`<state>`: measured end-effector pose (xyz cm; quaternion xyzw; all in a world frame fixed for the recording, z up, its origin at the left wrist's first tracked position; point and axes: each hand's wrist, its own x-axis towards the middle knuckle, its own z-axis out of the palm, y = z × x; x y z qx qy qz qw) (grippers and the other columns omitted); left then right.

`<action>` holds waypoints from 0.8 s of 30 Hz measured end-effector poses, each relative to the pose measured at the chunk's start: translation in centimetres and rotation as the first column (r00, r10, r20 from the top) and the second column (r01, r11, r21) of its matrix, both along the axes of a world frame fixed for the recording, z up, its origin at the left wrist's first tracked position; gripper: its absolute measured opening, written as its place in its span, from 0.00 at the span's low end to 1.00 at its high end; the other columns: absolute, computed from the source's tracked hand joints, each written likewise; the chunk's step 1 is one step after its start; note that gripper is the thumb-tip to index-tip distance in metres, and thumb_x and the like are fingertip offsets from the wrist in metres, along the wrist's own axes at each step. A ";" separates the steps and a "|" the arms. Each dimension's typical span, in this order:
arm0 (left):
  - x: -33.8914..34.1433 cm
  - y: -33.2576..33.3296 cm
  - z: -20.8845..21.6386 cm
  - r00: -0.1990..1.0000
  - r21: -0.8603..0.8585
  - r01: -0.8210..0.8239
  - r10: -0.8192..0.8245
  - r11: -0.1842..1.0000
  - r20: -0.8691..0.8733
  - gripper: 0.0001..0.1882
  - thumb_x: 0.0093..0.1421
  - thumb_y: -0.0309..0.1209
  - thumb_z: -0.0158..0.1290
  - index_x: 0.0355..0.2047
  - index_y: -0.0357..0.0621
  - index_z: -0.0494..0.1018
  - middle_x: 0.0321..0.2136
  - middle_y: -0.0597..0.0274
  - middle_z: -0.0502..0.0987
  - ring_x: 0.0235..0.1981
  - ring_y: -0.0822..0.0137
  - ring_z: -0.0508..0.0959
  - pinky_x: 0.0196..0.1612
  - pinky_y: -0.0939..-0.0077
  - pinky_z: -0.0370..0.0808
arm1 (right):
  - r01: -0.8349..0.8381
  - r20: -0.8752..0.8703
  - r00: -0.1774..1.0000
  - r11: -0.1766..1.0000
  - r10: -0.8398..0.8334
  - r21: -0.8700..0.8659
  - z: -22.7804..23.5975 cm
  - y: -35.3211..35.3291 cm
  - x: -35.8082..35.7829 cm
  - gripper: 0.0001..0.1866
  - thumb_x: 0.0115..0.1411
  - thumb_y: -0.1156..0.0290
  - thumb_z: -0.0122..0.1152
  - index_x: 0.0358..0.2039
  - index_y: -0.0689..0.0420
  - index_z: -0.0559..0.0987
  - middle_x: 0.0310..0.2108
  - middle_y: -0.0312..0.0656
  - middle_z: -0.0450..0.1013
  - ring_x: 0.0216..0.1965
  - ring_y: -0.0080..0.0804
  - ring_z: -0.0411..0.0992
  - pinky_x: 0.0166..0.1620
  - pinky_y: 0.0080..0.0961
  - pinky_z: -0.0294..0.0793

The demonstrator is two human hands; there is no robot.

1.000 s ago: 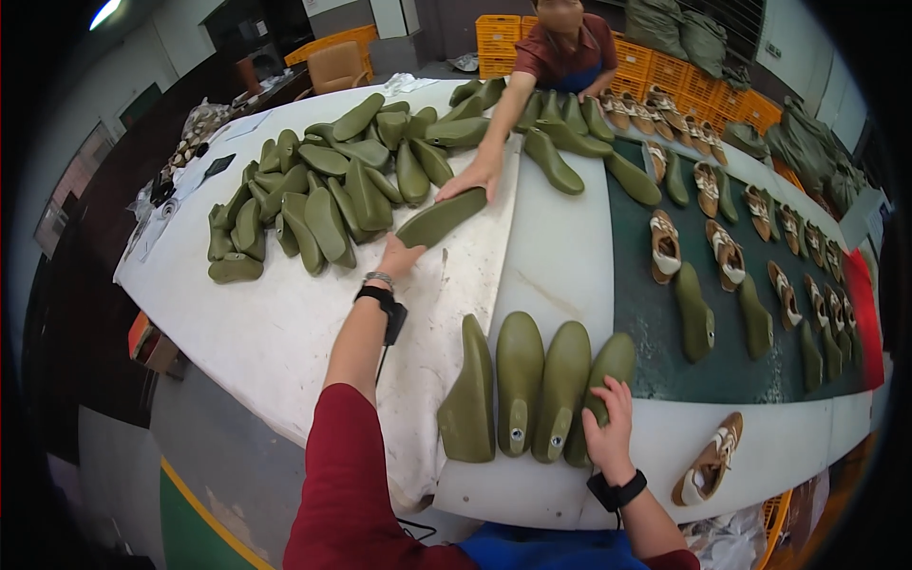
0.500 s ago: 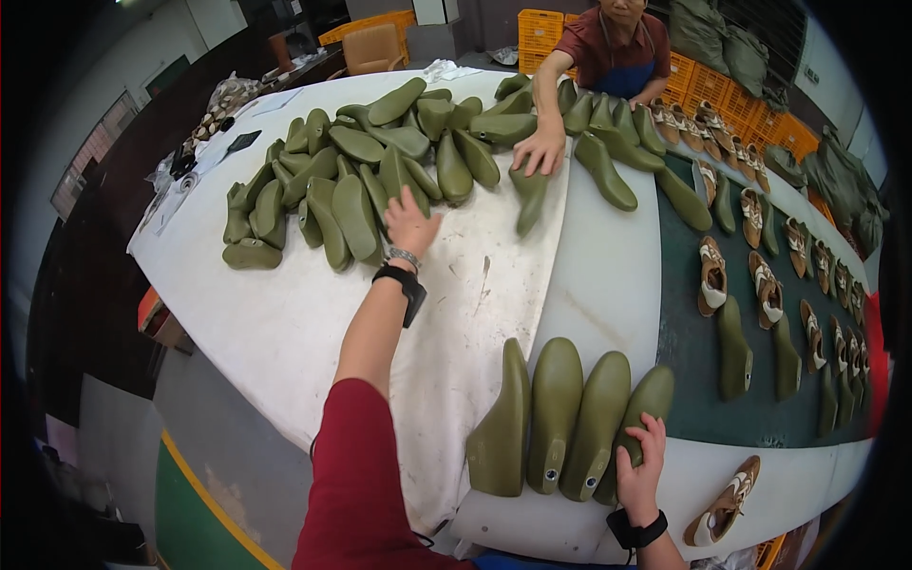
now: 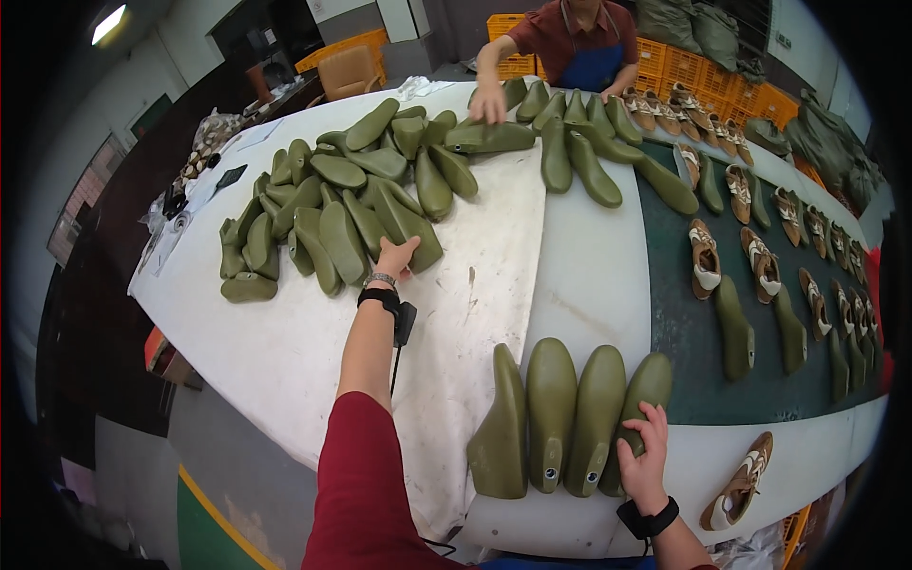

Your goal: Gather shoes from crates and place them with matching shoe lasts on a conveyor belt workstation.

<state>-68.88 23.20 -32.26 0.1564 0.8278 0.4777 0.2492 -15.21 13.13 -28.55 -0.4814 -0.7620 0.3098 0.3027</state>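
My left hand [image 3: 397, 258] grips the near end of an olive-green shoe last [image 3: 405, 226], which leans at the near right edge of a loose pile of shoe lasts [image 3: 342, 169]. Its fingertips are partly hidden behind the last. Close to me, several shoe lasts [image 3: 549, 408] stand side by side in a row. My right hand [image 3: 646, 454] is curled against the rightmost one [image 3: 650, 389], thumb and fingers on its surface. Across the table, a co-worker's hand [image 3: 488, 103] touches a last lying on its side [image 3: 490, 138].
White cloth [image 3: 456, 313] covers the table's left part, beside a pale board [image 3: 594, 285]. On the dark green mat [image 3: 693, 370] stand brown-and-white shoes [image 3: 704, 258] and more lasts. A single shoe [image 3: 739, 483] lies by my right wrist. Orange crates [image 3: 679, 66] stand behind.
My left hand has come nearer to me, and the last it holds is tilted out from the pile. The co-worker has put down a last and reached left to another. My right hand stays.
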 end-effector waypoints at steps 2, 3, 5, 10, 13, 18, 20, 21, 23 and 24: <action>-0.1 1.3 0.4 0.999 -0.104 0.039 -0.035 0.994 0.040 0.52 0.53 0.41 0.56 0.64 0.40 0.31 0.45 0.49 0.68 0.36 0.56 0.75 0.35 0.53 0.74 | 0.007 -0.006 1.000 1.000 -0.007 0.003 -0.3 -0.3 -0.1 0.14 0.43 0.81 0.58 0.34 0.58 0.73 0.53 0.49 0.62 0.60 0.58 0.51 0.61 0.45 0.49; -3.0 0.0 -0.6 0.990 -0.102 -0.053 0.039 0.993 -0.137 0.51 0.53 0.40 0.56 0.64 0.43 0.31 0.46 0.49 0.68 0.40 0.57 0.73 0.38 0.53 0.73 | -0.036 -0.041 0.999 0.999 0.036 -0.004 -0.1 -0.6 -0.8 0.13 0.43 0.81 0.58 0.33 0.58 0.73 0.53 0.49 0.62 0.60 0.58 0.51 0.61 0.45 0.49; -3.5 -0.1 -1.7 0.958 -0.069 -0.158 0.136 0.985 -0.252 0.43 0.56 0.38 0.53 0.64 0.47 0.40 0.49 0.52 0.68 0.47 0.60 0.71 0.48 0.55 0.69 | -0.056 -0.062 0.997 0.998 0.055 -0.016 -0.1 -0.6 -1.5 0.13 0.43 0.81 0.58 0.33 0.58 0.73 0.53 0.49 0.62 0.60 0.58 0.51 0.61 0.45 0.50; 5.8 -1.8 2.1 0.676 0.550 -0.150 -0.321 0.821 0.663 0.21 0.62 0.41 0.46 0.52 0.46 0.62 0.50 0.62 0.68 0.46 0.60 0.71 0.49 0.57 0.69 | -0.007 -0.033 0.999 1.000 0.008 0.028 -0.4 0.1 -0.3 0.13 0.43 0.80 0.59 0.33 0.57 0.74 0.53 0.49 0.62 0.60 0.59 0.52 0.60 0.46 0.51; 8.5 -4.8 3.1 0.486 0.577 -0.194 -0.434 0.793 0.759 0.22 0.63 0.43 0.44 0.52 0.44 0.64 0.49 0.58 0.68 0.46 0.59 0.71 0.47 0.61 0.71 | -0.017 -0.048 0.999 1.000 0.017 0.014 -0.1 0.4 -0.6 0.13 0.43 0.80 0.59 0.33 0.57 0.74 0.53 0.48 0.62 0.59 0.59 0.52 0.60 0.46 0.52; 13.7 1.8 6.6 0.461 0.728 -0.227 -0.587 0.648 0.666 0.25 0.64 0.43 0.40 0.55 0.39 0.60 0.48 0.49 0.67 0.47 0.56 0.71 0.46 0.62 0.74 | 0.003 -0.026 1.000 1.000 -0.003 0.014 -0.2 0.7 -0.5 0.13 0.43 0.80 0.59 0.33 0.57 0.74 0.53 0.48 0.63 0.60 0.59 0.51 0.60 0.46 0.52; 9.0 6.1 5.0 0.563 0.778 -0.065 -0.621 0.625 0.546 0.23 0.64 0.40 0.41 0.54 0.39 0.60 0.48 0.51 0.68 0.46 0.58 0.71 0.45 0.61 0.73 | -0.033 -0.042 0.999 0.999 0.033 0.007 -0.2 0.1 -1.3 0.13 0.43 0.80 0.59 0.33 0.57 0.74 0.53 0.48 0.63 0.60 0.59 0.51 0.60 0.46 0.52; 6.9 7.6 3.9 0.572 0.779 -0.074 -0.613 0.623 0.545 0.23 0.64 0.40 0.41 0.54 0.39 0.60 0.48 0.51 0.68 0.46 0.58 0.71 0.45 0.61 0.73 | -0.047 -0.054 0.997 0.999 0.046 -0.009 -0.4 0.1 -1.7 0.13 0.43 0.80 0.59 0.33 0.57 0.74 0.53 0.48 0.63 0.60 0.58 0.51 0.60 0.46 0.51; 3.8 8.7 2.5 0.860 0.561 -0.202 -0.128 0.803 0.494 0.25 0.59 0.39 0.49 0.51 0.34 0.62 0.51 0.47 0.67 0.49 0.52 0.69 0.49 0.52 0.70 | -0.084 -0.065 0.994 0.996 0.082 -0.020 -0.6 0.3 -1.8 0.13 0.43 0.80 0.59 0.33 0.57 0.74 0.53 0.48 0.62 0.60 0.58 0.51 0.60 0.46 0.51; 4.0 8.7 2.2 0.856 0.562 -0.212 -0.126 0.800 0.502 0.25 0.59 0.39 0.49 0.51 0.34 0.62 0.51 0.47 0.67 0.49 0.52 0.69 0.49 0.52 0.70 | -0.044 -0.053 0.998 0.999 0.043 -0.025 -0.7 0.3 -1.1 0.13 0.43 0.80 0.59 0.33 0.57 0.74 0.53 0.48 0.62 0.60 0.58 0.51 0.61 0.46 0.50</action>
